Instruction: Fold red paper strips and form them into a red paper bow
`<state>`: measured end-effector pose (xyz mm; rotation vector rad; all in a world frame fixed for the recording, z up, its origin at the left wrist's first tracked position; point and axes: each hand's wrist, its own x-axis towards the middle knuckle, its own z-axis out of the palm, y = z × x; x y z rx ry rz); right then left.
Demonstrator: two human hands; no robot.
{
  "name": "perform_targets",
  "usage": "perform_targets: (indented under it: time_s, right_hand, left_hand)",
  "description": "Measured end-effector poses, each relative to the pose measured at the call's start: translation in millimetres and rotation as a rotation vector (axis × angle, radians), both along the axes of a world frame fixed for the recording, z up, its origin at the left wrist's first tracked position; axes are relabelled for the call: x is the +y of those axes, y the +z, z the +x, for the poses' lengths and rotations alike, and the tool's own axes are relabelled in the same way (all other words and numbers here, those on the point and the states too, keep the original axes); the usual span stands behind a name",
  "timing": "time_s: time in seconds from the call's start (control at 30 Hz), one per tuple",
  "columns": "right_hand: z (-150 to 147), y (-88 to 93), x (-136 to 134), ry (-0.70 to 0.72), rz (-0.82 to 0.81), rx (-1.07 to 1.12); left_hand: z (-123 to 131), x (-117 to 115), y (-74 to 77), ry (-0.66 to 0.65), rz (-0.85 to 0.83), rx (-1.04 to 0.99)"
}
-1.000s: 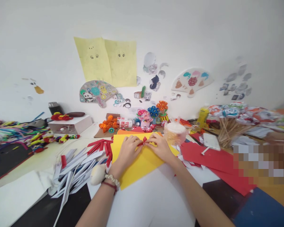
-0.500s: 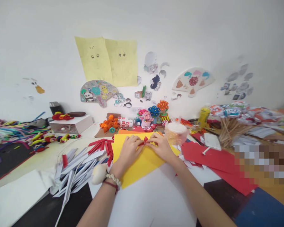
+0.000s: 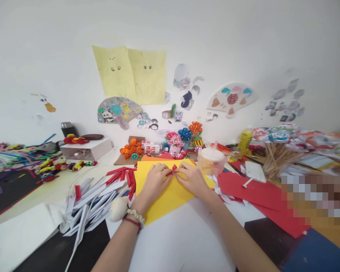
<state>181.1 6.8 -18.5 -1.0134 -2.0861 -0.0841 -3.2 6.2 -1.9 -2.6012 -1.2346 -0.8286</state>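
Between my two hands is a small folded piece of red paper [image 3: 174, 168], above a yellow sheet [image 3: 170, 200]. My left hand [image 3: 156, 179] pinches its left side, with the fingers bent together. On the other side my right hand [image 3: 193, 179] grips the piece between thumb and fingertips. Parts of the red piece are hidden behind the fingers. A scrunchie and a red band circle my left wrist. Folded red strips [image 3: 124, 176] lie to the left of the yellow sheet, beside a heap of white strips [image 3: 93, 200].
A lidded plastic cup [image 3: 212, 160] stands just beyond my right hand. Red sheets [image 3: 260, 196] and a white phone-like object [image 3: 255, 171] lie to the right. Paper flowers [image 3: 184, 138] and a bottle [image 3: 151, 147] are at the back.
The view has shifted slightly. My hands still hold the red piece in nearly the same place, and the right fingers have shifted a little around it.
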Motion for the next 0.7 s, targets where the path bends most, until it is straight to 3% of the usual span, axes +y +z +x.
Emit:
perform_targets:
  time_s: [0.7]
  right_hand:
    - [-3.0, -4.5, 2.4, -0.005, -0.091, 0.094]
  left_hand:
    - [2.2, 0.5, -3.3, 0.001, 0.032, 0.009]
